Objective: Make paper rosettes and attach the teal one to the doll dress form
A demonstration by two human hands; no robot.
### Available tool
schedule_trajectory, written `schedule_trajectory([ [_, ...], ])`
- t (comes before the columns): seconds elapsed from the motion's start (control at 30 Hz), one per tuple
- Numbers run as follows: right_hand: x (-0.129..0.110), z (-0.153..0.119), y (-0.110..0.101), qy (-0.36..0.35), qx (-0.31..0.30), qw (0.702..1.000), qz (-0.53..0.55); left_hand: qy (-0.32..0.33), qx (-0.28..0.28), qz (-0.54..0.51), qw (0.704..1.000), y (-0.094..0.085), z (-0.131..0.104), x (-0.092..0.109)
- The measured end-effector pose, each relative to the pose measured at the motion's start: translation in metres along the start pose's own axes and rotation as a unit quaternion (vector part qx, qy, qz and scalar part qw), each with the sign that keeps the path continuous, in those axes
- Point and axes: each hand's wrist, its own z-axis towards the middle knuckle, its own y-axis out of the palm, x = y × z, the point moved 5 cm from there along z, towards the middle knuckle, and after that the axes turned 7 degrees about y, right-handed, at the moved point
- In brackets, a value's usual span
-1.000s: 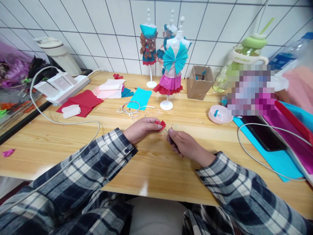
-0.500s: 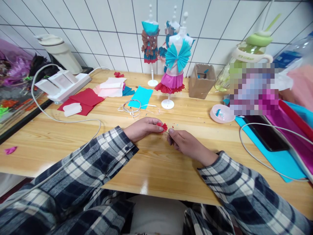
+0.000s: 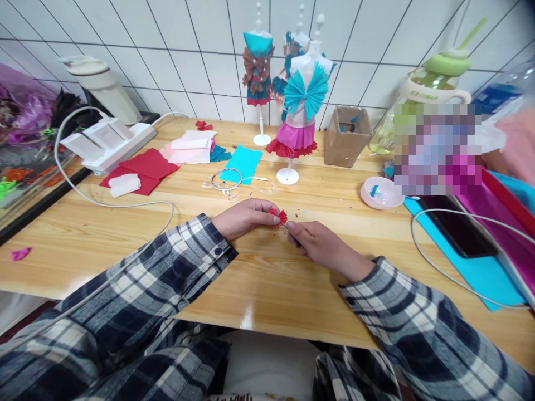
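Note:
Near the middle of the table, my left hand (image 3: pixel 251 216) pinches a small red piece of pleated paper (image 3: pixel 282 216), which fans out between thumb and fingers. My right hand (image 3: pixel 316 240) is closed just to its right, thumb pressed against the curled fingers. A thin dark wire-like piece (image 3: pixel 285 225) runs from its fingertips to the red paper; its exact kind is too small to make out. Beyond my hands lie a coil of thin wire (image 3: pixel 226 179) and a turquoise paper sheet (image 3: pixel 246 161). Tiny red scraps dot the wood nearby.
Several white mannequin stands, one with a turquoise paper bow (image 3: pixel 307 92), stand by the tiled wall. A cardboard box (image 3: pixel 348 139), pink bowl (image 3: pixel 381 199) and phone (image 3: pixel 457 227) are rightward. Red paper (image 3: pixel 156 170) and a power strip (image 3: pixel 119 149) lie left; white cables cross both sides.
The view has shifted slightly. My right hand's fingertips sit a little closer to the red paper, and less of the thin piece shows between them. My left hand keeps its pinch.

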Motion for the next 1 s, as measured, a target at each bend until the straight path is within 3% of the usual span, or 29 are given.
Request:
schedule_trajectory([
  [0.17, 0.0, -0.001, -0.01, 0.005, 0.022, 1.0, -0.013, 0.003, 0.022, -0.008, 1.0, -0.002, 0.001, 0.0],
  [0.27, 0.003, -0.002, -0.022, 0.034, 0.085, 0.996, 0.013, 0.014, 0.025, -0.004, 1.0, -0.001, 0.001, 0.001],
  [0.37, -0.001, -0.003, -0.025, -0.005, 0.127, 0.992, 0.002, 0.007, -0.003, 0.044, 0.999, 0.002, 0.0, 0.001],
  [0.5, -0.004, -0.002, -0.018, -0.052, 0.126, 0.991, 0.004, 0.0, -0.045, 0.137, 0.99, 0.008, -0.002, 0.005],
  [0.73, -0.005, -0.002, -0.016, -0.064, 0.082, 0.994, 0.013, 0.025, -0.11, 0.223, 0.968, 0.013, -0.001, 0.008],
  [0.83, -0.007, -0.004, -0.019, -0.067, 0.1, 0.993, 0.011, 0.025, -0.121, 0.211, 0.97, 0.013, -0.002, 0.009],
  [1.0, -0.007, -0.005, -0.025, -0.057, 0.16, 0.985, 0.036, 0.005, -0.108, 0.096, 0.99, 0.014, -0.007, 0.012],
])
